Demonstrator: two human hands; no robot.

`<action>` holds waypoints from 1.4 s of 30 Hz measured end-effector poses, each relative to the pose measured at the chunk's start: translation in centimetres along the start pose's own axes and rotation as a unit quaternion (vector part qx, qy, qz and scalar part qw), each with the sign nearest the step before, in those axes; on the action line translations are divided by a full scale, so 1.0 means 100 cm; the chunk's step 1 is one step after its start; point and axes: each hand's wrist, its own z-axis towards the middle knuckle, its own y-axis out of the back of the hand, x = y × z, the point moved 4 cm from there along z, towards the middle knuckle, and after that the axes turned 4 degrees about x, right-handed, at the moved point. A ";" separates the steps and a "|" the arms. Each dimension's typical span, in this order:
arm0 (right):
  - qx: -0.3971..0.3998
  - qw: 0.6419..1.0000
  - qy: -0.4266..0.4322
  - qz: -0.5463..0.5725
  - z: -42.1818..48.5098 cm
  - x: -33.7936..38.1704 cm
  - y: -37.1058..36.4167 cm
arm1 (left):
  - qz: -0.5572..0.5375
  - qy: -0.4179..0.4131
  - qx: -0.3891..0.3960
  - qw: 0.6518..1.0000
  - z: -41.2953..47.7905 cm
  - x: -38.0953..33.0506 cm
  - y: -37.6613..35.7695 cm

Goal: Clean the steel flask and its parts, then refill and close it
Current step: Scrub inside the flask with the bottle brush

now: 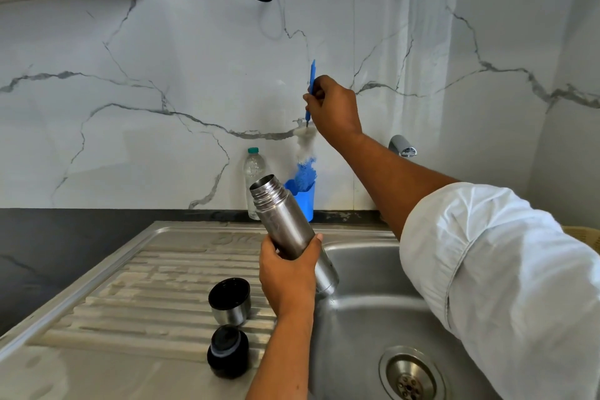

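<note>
A white marble-look wall (pixel 162 58) with grey veins is rising behind both hands, and a dark countertop (pixel 48 243) is running off to the left of the left hand (pixel 287 273). A ribbed steel drainboard (pixel 156 286) is lying just left of that hand, and the sink basin (pixel 367 318) is opening below and to its right, under the white-sleeved right forearm. A tap (pixel 402 146) is showing just right of the right wrist. The left hand is gripping the steel flask (pixel 282 214) round its lower body, over the basin's left edge. The flask's long axis is leaning, its open threaded mouth pointing up and to the left, its base down and to the right. The right hand (pixel 334 107), raised above the flask, is pinching the blue handle of a bottle brush (pixel 306 136), whose bristles are hanging down over a blue holder (pixel 306 201) beside a plastic bottle (pixel 253 172). Below and left of the left hand, the cup lid (pixel 230 300) and the black stopper (pixel 228 351) are standing on the drainboard.
</note>
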 end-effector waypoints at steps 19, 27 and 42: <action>-0.013 0.997 0.069 -0.028 -0.078 0.052 0.112 | 0.090 -0.076 0.068 0.991 -0.009 -0.014 -0.008; 0.007 0.996 0.067 -0.066 -0.150 0.071 0.195 | 0.203 -0.160 0.121 0.958 -0.029 -0.014 -0.018; -0.064 0.990 0.125 -0.032 -0.208 0.144 0.302 | 0.251 -0.223 0.153 0.930 -0.047 -0.016 -0.049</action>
